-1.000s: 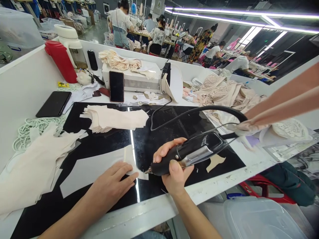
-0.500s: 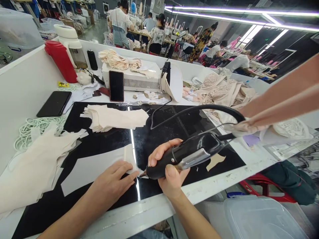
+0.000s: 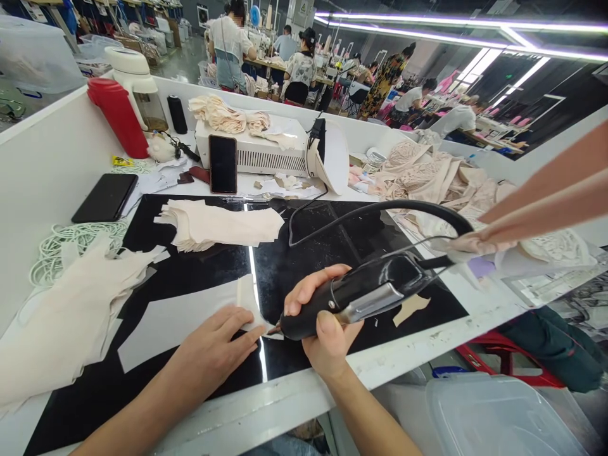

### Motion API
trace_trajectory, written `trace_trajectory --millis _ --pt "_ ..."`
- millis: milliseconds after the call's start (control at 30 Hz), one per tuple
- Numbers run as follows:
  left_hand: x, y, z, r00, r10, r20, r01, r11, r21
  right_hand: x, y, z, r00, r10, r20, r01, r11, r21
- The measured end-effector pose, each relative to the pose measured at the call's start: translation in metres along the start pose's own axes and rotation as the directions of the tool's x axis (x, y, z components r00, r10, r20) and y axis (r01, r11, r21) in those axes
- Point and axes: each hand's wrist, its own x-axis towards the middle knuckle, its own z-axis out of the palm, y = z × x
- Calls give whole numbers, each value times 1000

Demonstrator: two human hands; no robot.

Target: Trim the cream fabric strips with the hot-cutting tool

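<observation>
My right hand [image 3: 325,320] is wrapped round a black handheld tool [image 3: 365,291] with a silver lever, its tip at the corner of a small cream fabric piece [image 3: 246,292]. My left hand [image 3: 221,339] lies over that piece and a larger white piece [image 3: 166,323], fingers stretched out and pressing down beside the tip. Both pieces rest on a black glossy board [image 3: 332,240]. Behind them is a stack of cream fabric pieces [image 3: 228,225]. At the left lies another pile of cream pieces [image 3: 71,310].
A black cable [image 3: 408,206] arches from the tool near hanging pink cloth [image 3: 551,183]. Along the back stand a phone [image 3: 223,164], a red bottle [image 3: 118,117] and a white machine [image 3: 270,155]. Beige garments [image 3: 432,174] heap at right. People sit beyond the partition.
The tool and my right hand have shifted very slightly to the right. The hanging pink cloth has swung a little to the right. My left hand stays in place.
</observation>
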Motion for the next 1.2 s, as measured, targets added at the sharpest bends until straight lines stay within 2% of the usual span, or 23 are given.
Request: trace_trajectory --millis 300,400,667,967,1100,1200 --pt "0 -1 1 1000 8 8 -8 1000 1 -2 5 3 1000 12 15 -11 998 -60" --pt "0 -1 0 1000 2 13 -2 1000 8 -1 2 1 999 35 13 -34 996 -79" --pt "1 0 -1 1000 -5 -6 5 1000 -12 0 -10 -8 999 -7 -33 4 996 -89" --pt "-3 -1 1 1000 -11 2 11 1000 -12 -2 -4 -8 1000 13 -17 -14 997 -79" --pt "-8 -10 -2 999 -34 -38 34 999 -9 6 -3 -14 1000 -14 -23 11 996 -91" --pt "-13 -23 -8 998 -55 -29 55 998 -5 19 -1 -22 998 -32 -59 25 992 -126"
